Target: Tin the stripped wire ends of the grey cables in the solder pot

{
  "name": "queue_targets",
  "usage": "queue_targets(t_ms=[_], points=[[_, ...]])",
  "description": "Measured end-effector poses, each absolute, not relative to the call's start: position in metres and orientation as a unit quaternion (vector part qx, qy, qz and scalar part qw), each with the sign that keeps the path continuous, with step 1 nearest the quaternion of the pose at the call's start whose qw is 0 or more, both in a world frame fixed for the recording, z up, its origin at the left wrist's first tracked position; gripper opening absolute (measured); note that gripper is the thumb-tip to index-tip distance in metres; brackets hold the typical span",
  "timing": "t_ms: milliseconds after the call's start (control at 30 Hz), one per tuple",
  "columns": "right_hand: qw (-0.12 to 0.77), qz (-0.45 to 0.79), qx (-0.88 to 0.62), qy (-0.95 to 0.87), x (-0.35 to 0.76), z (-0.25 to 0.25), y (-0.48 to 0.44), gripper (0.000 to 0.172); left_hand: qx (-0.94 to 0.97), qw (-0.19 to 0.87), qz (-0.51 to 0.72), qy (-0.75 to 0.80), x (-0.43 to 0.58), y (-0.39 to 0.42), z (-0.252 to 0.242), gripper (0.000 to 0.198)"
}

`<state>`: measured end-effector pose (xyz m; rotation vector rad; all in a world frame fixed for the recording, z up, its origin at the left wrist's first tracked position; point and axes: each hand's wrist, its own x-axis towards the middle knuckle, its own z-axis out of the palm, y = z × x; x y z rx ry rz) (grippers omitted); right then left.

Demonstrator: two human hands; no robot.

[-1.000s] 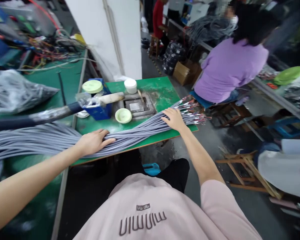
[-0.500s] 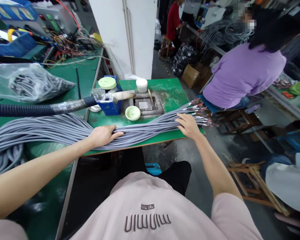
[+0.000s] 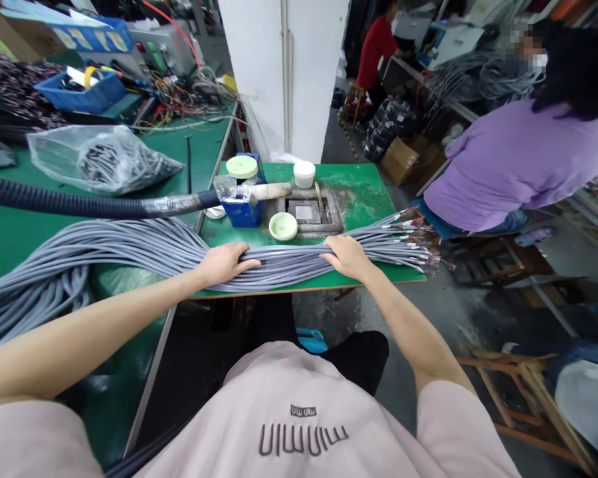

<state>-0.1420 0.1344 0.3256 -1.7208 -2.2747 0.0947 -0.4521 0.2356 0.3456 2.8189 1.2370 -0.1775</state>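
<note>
A thick bundle of grey cables (image 3: 289, 260) lies along the near edge of the green table. My left hand (image 3: 225, 263) grips it from above, thumb along the near side. Farther right, my right hand (image 3: 347, 256) is closed over the same bundle, its fingers curled round the far side. Past my right hand the cables fan out into stripped ends (image 3: 421, 239) with thin coloured wires, which reach over the table's right end. On the left the bundle curves away in a loose pile (image 3: 54, 285).
Behind the bundle stand a pale green dish (image 3: 283, 227), a white tub (image 3: 303, 174), a blue box (image 3: 242, 211) and a square metal-framed well (image 3: 333, 229). A ribbed black hose (image 3: 94, 204) crosses from the left. A person in purple (image 3: 518, 159) sits at right.
My right hand has moved left along the bundle, away from the stripped ends and closer to my left hand. My left hand keeps its place. The view has turned left.
</note>
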Motion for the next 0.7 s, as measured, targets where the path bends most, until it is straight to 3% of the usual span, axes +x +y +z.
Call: queue_targets(t_ms=[167, 300, 500, 633, 700], points=[[0.039, 0.069, -0.59, -0.804, -0.124, 0.345, 0.129, 0.027, 0.913, 0.025, -0.059, 0.404, -0.453, 0.236, 0.347, 0.047], [-0.081, 0.05, -0.606, -0.79, -0.066, 0.368, 0.109, 0.021, 0.909, 0.022, -0.086, 0.407, -0.452, 0.235, 0.348, 0.048], [-0.094, -0.107, -0.634, -0.76, -0.014, 0.399, 0.119, 0.02, 0.917, 0.021, -0.087, 0.388, -0.452, 0.237, 0.342, 0.054], [-0.065, -0.071, -0.673, -0.733, -0.015, 0.372, 0.146, 0.058, 0.917, 0.033, -0.088, 0.387, -0.45, 0.236, 0.343, 0.056], [-0.024, -0.028, -0.678, -0.735, -0.019, 0.351, 0.154, 0.068, 0.917, 0.034, -0.088, 0.387, -0.448, 0.236, 0.344, 0.056]])
